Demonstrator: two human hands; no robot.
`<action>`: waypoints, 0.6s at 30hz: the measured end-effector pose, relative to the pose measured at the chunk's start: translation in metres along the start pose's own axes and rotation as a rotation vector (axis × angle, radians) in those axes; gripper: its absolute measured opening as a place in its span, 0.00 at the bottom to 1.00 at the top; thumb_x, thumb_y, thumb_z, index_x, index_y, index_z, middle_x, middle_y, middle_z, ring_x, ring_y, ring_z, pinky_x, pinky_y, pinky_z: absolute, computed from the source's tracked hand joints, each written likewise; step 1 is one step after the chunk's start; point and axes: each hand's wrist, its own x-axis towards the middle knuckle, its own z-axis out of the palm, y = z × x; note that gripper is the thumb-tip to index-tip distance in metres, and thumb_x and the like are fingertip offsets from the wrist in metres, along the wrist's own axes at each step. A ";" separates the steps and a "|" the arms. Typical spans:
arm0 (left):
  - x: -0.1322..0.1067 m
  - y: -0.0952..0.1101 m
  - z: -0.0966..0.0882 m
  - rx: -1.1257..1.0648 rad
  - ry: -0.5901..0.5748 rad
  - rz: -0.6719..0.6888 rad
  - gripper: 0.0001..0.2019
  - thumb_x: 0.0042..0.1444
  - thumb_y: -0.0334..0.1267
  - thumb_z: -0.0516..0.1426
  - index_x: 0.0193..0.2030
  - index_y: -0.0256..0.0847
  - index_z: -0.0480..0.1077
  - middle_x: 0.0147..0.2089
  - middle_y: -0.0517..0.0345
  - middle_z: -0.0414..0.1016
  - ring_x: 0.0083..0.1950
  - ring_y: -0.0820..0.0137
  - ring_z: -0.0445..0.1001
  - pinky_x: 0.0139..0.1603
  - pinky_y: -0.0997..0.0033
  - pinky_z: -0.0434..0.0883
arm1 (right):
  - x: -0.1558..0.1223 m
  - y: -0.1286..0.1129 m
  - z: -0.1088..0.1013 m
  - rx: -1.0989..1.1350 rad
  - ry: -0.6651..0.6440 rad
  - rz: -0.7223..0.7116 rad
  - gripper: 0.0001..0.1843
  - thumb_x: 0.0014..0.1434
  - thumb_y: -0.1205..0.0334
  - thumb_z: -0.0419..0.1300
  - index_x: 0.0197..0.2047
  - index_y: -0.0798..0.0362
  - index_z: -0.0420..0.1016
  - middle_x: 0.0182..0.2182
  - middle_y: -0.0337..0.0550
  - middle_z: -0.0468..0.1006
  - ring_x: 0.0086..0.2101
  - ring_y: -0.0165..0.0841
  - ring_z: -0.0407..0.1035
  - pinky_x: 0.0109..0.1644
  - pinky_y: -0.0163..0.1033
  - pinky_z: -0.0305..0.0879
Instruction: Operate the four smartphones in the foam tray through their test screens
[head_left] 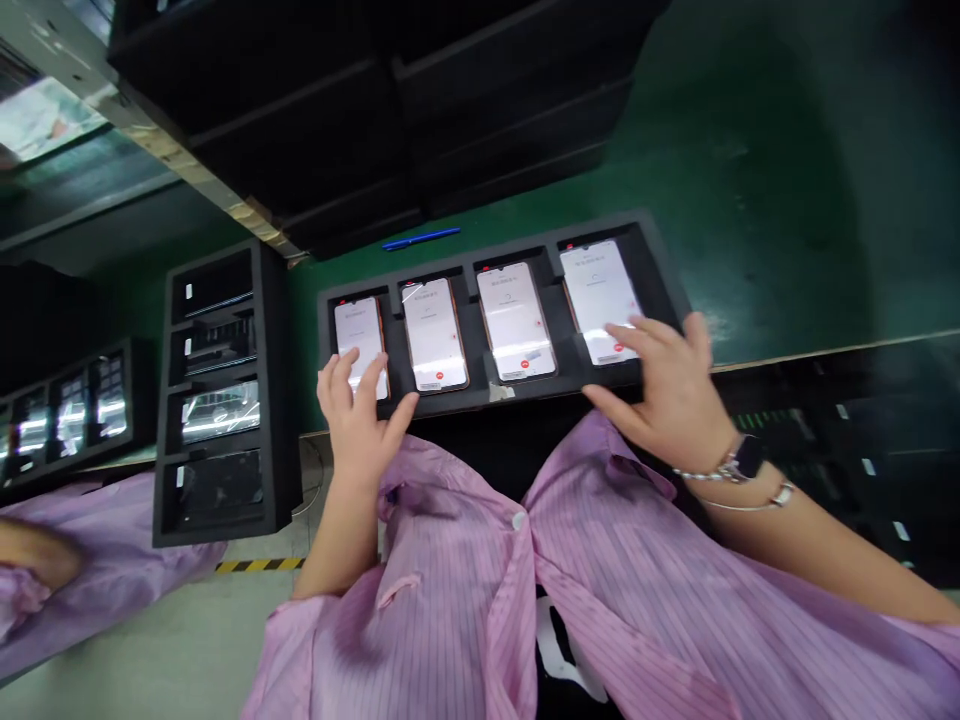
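Though each grip open, left hand (360, 420) over leftmost phone (358, 330), right hand (670, 388) over rightmost phone (598, 290), lower screens hidden.

Mat (750, 200) beside tray (471, 335) free, crates (375, 120) behind (stacked)

- The left hand (360, 415) is held flat with the palm down, its fingers (343, 368) slightly spread and pointing away from the body, and the thumb stretched out to the right.
- The left forearm (337, 530) is bare and rises almost straight up from the body.
- The right hand (671, 390) is also palm down and not closed, with the fingers (643, 335) spread toward the left.
- The right forearm (825, 545) is bare and comes in from the lower right.
- The two hands are well apart.
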 end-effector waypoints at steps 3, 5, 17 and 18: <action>-0.014 -0.019 -0.010 0.086 -0.017 -0.114 0.26 0.66 0.57 0.59 0.62 0.43 0.73 0.69 0.38 0.67 0.74 0.47 0.60 0.76 0.42 0.57 | -0.011 0.017 -0.008 -0.090 -0.010 0.121 0.34 0.70 0.35 0.51 0.64 0.53 0.70 0.53 0.59 0.78 0.59 0.57 0.70 0.72 0.72 0.49; -0.022 -0.025 -0.011 0.126 -0.075 -0.158 0.25 0.66 0.57 0.58 0.61 0.43 0.74 0.70 0.39 0.67 0.74 0.46 0.60 0.76 0.42 0.58 | -0.016 0.027 -0.007 -0.132 -0.040 0.191 0.37 0.68 0.32 0.47 0.61 0.53 0.73 0.51 0.62 0.78 0.59 0.58 0.70 0.71 0.74 0.49; -0.019 -0.027 -0.016 0.076 -0.148 -0.138 0.23 0.68 0.55 0.57 0.63 0.45 0.74 0.73 0.39 0.63 0.77 0.45 0.56 0.76 0.39 0.57 | 0.004 0.059 -0.008 -0.017 0.128 0.070 0.44 0.66 0.26 0.52 0.68 0.54 0.71 0.54 0.63 0.77 0.56 0.57 0.73 0.61 0.62 0.70; -0.013 -0.031 -0.017 0.036 -0.110 -0.137 0.25 0.67 0.57 0.58 0.64 0.45 0.73 0.72 0.39 0.64 0.76 0.47 0.57 0.76 0.41 0.58 | 0.008 0.059 -0.007 0.002 0.133 0.093 0.42 0.66 0.29 0.54 0.67 0.54 0.71 0.54 0.63 0.77 0.56 0.56 0.73 0.61 0.61 0.70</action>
